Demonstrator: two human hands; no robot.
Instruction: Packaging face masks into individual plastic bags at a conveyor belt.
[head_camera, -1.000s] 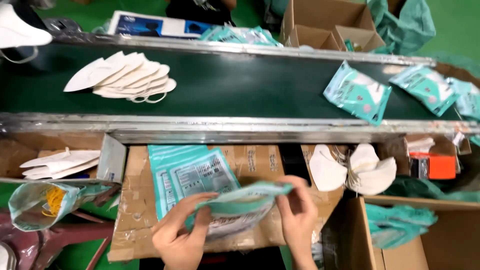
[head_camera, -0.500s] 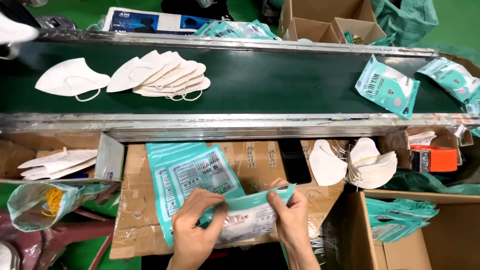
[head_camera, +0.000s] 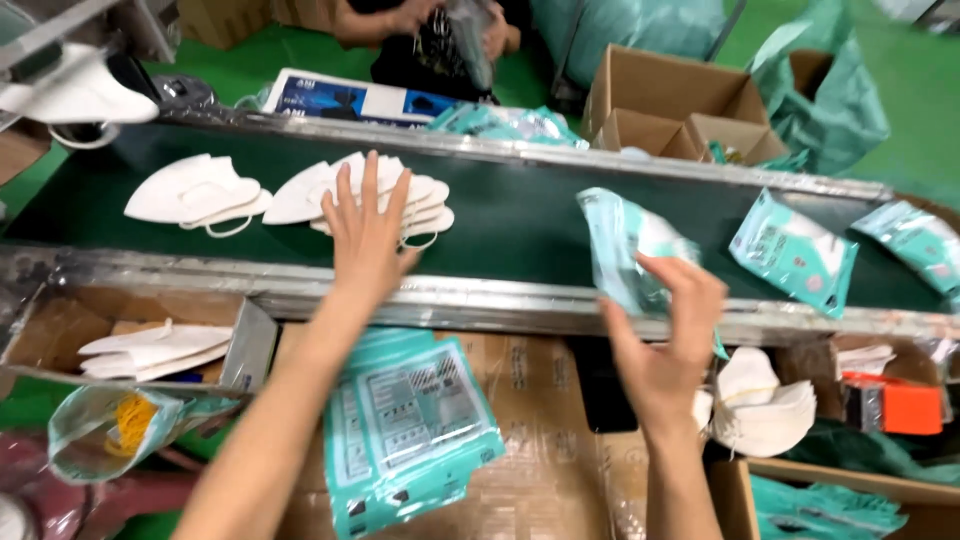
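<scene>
**A:** What do you see at the left hand?

**B:** I see the left hand (head_camera: 368, 232) stretched out flat, fingers spread wide, palm down over a fanned stack of white masks (head_camera: 415, 205) on the dark green belt (head_camera: 520, 215). The masks lie right under the fingertips and spread out to both sides of the hand. I can't tell whether the palm actually presses on them. One more white mask (head_camera: 195, 192) lies alone further to the left, well apart from the hand.

**A:** And the right?

**B:** The right hand (head_camera: 668, 330) holds a teal pouch (head_camera: 622, 250). The thumb and fingers pinch its lower edge, and the pouch stands up above the hand, over the near rail (head_camera: 480, 298) of the belt. Another teal pouch (head_camera: 795, 250) lies on the belt just to the right of it.

**A:** Anything below the hands?

**B:** A pile of flat teal pouches (head_camera: 410, 425) sits on cardboard (head_camera: 540, 400) between my two forearms, and a heap of white masks (head_camera: 765, 400) is just right of the right wrist.
</scene>
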